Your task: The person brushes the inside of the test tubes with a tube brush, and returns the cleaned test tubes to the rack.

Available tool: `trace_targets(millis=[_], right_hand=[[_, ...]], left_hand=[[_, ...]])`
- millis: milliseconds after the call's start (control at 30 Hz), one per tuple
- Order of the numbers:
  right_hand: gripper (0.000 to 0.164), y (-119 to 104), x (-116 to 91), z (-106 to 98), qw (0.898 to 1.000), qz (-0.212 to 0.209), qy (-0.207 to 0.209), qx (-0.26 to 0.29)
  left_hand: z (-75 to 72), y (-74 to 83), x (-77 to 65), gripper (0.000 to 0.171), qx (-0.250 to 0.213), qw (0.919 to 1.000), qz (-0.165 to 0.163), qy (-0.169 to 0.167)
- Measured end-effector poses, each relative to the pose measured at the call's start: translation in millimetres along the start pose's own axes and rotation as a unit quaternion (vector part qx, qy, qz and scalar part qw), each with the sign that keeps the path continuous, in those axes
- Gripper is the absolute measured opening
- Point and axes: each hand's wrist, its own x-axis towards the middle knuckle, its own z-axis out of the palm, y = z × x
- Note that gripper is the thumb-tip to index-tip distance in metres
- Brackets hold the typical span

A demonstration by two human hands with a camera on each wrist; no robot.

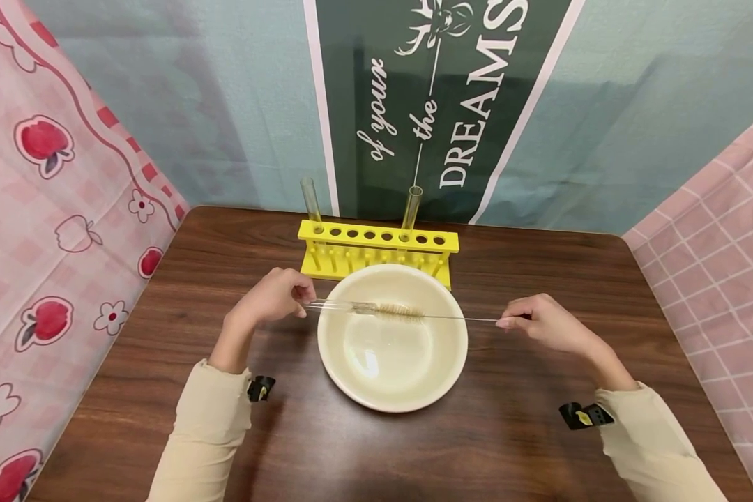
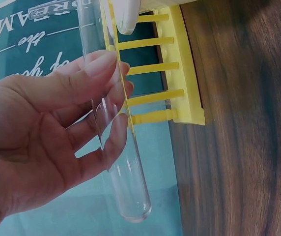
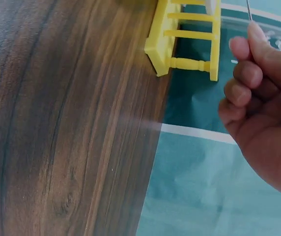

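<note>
My left hand [image 1: 279, 296] grips a clear glass test tube [image 2: 130, 189] between thumb and fingers, its rounded closed end pointing left in the head view. From the right, a test tube brush [image 1: 400, 313] with tan bristles reaches over the cream basin [image 1: 392, 397]. The front of its bristles sits inside the tube's mouth, while the rest shows outside. My right hand [image 1: 542, 322] pinches the brush's thin wire handle [image 1: 470, 319] between thumb and forefinger, other fingers curled. Both tube and brush lie nearly level above the basin.
A yellow test tube rack [image 1: 376, 240] stands behind the basin, with one test tube [image 1: 311, 202] upright at its left end and another test tube [image 1: 411, 209] right of its middle. Patterned cloths enclose the wooden table [image 1: 508, 432] at the back and sides.
</note>
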Motion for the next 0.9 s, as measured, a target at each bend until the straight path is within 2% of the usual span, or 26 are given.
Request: trace_targets(millis=[200, 467, 600, 733, 900], right_hand=[[0.026, -3, 3, 5, 0.996, -0.051, 0.041, -0.063], [0.027, -1, 3, 1, 0.995, -0.062, 0.063, -0.053], [0.026, 1, 2, 1, 0.992, -0.073, 0.078, -0.070], [0.026, 4, 1, 3, 0.986, -0.098, 0.101, -0.092], [0.025, 5, 3, 5, 0.972, -0.148, 0.133, -0.123]], left_hand=[[-1.5, -3.0, -0.1, 0.018, -0.001, 0.9999, 0.010, -0.010], [-4.7, -5.3, -1.2, 0.018, -0.020, 0.9994, 0.022, -0.016], [-7.0, -6.2, -1.8, 0.018, -0.024, 0.9992, 0.024, -0.024], [-9.2, -6.2, -2.3, 0.018, -0.019, 0.9990, 0.021, -0.034], [-10.6, -7.9, -2.7, 0.018, -0.020, 0.9985, 0.020, -0.047]])
